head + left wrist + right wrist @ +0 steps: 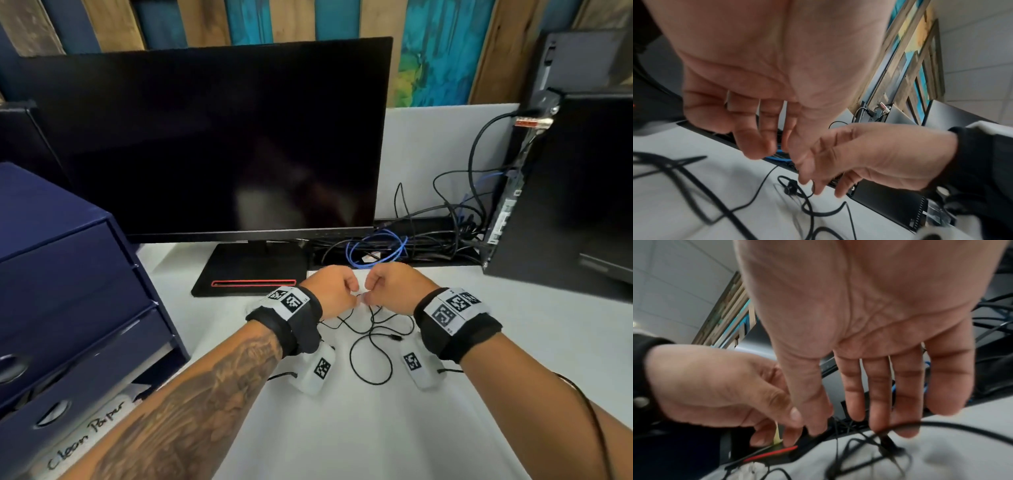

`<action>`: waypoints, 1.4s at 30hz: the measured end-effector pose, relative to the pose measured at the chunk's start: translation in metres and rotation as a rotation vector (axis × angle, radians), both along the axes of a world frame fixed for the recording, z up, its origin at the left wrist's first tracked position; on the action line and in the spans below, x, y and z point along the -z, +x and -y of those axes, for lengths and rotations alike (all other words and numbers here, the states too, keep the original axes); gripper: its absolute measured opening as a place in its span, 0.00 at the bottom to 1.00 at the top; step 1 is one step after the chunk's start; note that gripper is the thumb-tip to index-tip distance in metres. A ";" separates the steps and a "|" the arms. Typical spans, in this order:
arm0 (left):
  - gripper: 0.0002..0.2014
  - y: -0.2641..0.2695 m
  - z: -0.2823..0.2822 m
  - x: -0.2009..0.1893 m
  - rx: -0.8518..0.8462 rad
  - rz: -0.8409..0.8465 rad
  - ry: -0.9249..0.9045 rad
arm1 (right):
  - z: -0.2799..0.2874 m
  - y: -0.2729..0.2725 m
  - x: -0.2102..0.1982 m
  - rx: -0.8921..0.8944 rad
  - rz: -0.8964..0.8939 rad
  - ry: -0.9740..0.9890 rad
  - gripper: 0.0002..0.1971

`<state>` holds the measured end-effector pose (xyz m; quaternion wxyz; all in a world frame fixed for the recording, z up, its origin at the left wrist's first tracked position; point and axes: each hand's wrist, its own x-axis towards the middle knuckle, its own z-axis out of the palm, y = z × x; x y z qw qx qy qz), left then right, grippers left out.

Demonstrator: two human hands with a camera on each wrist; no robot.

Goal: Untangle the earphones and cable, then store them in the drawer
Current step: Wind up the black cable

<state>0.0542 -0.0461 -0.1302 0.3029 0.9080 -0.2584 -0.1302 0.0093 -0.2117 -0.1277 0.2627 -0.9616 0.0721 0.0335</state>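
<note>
Thin black earphone and cable strands (371, 356) lie in tangled loops on the white desk, just under my hands. My left hand (354, 296) and right hand (368, 298) meet fingertip to fingertip above the tangle, each pinching a strand between thumb and forefinger. In the left wrist view one earbud (789, 188) rests on the desk below the right hand (818, 183), and the left hand (781, 146) hangs above it. The right wrist view has the left hand (792, 426) pinching beside the right hand (846, 426), with a black cable (900, 425) crossing its fingertips.
A dark blue drawer unit (68, 274) stands at the left, its lower drawers slightly out. A black monitor (205, 137) on a stand (253, 270) sits behind the hands. A PC tower (565, 188) is at the right, with a blue network cable (376, 250) coiled behind.
</note>
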 end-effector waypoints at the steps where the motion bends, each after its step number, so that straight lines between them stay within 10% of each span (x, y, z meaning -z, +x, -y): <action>1: 0.07 0.002 0.006 0.001 -0.012 0.004 0.017 | 0.002 -0.002 0.003 -0.005 -0.058 -0.034 0.11; 6: 0.11 0.008 0.018 0.010 -0.034 0.015 0.017 | 0.012 -0.004 0.003 -0.070 -0.087 -0.095 0.04; 30: 0.06 0.035 0.001 0.004 -0.211 -0.245 -0.630 | 0.051 0.012 -0.026 0.201 0.556 0.885 0.06; 42: 0.13 0.025 0.001 -0.006 -0.132 -0.396 -0.996 | 0.041 0.015 -0.013 0.161 0.497 0.404 0.08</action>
